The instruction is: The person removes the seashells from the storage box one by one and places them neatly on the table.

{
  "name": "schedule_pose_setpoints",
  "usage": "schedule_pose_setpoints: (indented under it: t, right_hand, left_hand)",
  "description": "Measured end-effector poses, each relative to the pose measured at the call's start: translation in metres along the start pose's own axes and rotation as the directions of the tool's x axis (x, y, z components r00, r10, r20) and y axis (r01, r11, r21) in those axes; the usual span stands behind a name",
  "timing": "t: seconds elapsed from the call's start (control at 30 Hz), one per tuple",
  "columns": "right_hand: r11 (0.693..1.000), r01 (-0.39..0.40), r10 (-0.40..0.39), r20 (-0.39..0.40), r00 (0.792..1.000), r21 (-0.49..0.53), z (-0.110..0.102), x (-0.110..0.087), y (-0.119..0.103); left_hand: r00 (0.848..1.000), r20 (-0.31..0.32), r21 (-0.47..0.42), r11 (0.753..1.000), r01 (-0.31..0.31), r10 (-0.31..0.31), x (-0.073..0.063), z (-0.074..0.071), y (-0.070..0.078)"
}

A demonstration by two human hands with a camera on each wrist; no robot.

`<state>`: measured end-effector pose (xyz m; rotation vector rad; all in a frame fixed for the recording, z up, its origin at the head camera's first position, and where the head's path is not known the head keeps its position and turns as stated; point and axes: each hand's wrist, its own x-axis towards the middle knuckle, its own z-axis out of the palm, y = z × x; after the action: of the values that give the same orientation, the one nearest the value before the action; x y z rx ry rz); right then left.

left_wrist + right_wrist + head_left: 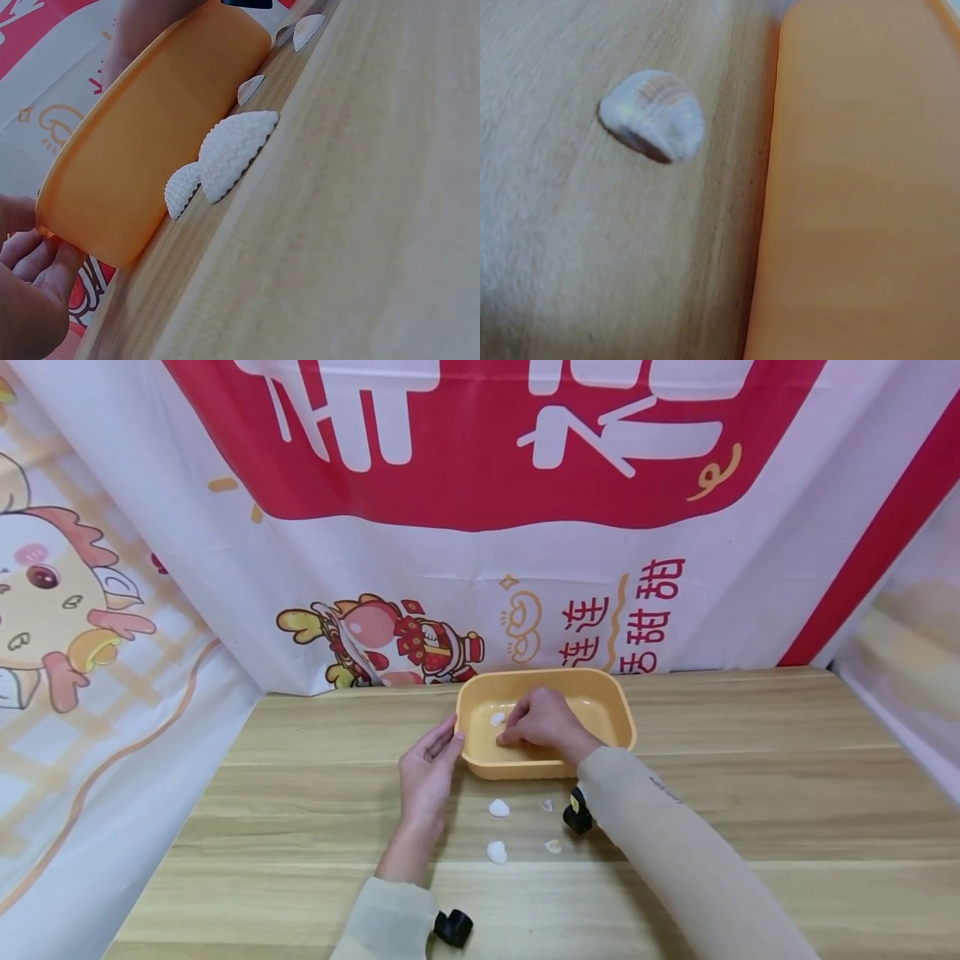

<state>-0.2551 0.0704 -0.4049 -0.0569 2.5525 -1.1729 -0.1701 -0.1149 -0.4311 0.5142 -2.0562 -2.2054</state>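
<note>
A yellow plastic basin (551,769) stands at the back of the wooden table. At its left end my left hand (431,770) holds the rim, with thumb and fingers on either side of the wall in the left wrist view. My right hand (546,723) reaches down inside the basin, fingers bent toward the bottom; whether anything is between the fingertips is hidden. Beside those fingertips lies a white seashell (498,718) in the basin. In front of the basin are two white knobbly shells (238,154) and two smaller ribbed shells (654,116), one with brownish bands.
Black wrist cameras (453,928) are strapped to both forearms. Behind the table (322,827) hangs a red and white printed cloth (465,552), close to the basin's back edge. More cloth walls rise on the left and right.
</note>
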Motion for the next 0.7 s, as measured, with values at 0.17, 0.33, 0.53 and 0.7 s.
schedule_pose_setpoints:
  t: [0.17, 0.33, 0.53, 0.7]
  right_hand:
    - [1.000, -0.006, 0.006, 0.013, 1.000, 0.002, -0.0004, -0.0010, -0.0011]
    - [1.000, 0.023, -0.022, 0.015, 1.000, -0.013, 0.0002, -0.0011, -0.0004]
    - [0.999, 0.039, -0.038, 0.024, 0.999, -0.018, -0.0003, -0.0021, 0.0010]
    - [0.999, 0.044, -0.043, 0.030, 0.999, -0.022, -0.0017, -0.0017, 0.0017]
  left_hand:
    - [1.000, -0.001, 0.000, 1.000, 0.001, -0.001, -0.0009, -0.0003, 0.0005]
    - [1.000, -0.001, -0.013, 1.000, -0.008, 0.008, 0.0000, -0.0007, -0.0005]
    - [1.000, 0.003, -0.019, 1.000, -0.014, 0.014, 0.0004, -0.0010, -0.0014]
    - [1.000, 0.000, -0.013, 1.000, -0.015, 0.015, -0.0004, -0.0007, -0.0013]
